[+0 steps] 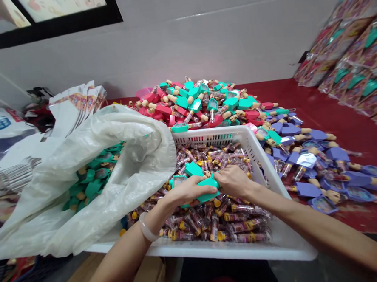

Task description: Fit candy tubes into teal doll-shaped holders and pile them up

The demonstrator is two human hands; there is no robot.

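Bare forearms (pixel 120 258) reach over a white basket (pixel 233 253) of tubes (pixel 246 225).
At left lies an open sack (pixel 136 174); left hand (pixel 189 191) is closed around green scoops (pixel 208 191), above the tubes; right hand (pixel 234 180) is curled at their end, its hold I cannot tell; rightmost, purple scoops (pixel 309 189).

Left forearm (pixel 127 247) is angled inward from lower left, with the left hand (pixel 187 191) turned back-upward and its digits parted in a grasp. Right forearm (pixel 308 218) is stretched in from lower right; the right hand (pixel 231 178) is curled nearly into a fist, held just beside the left.
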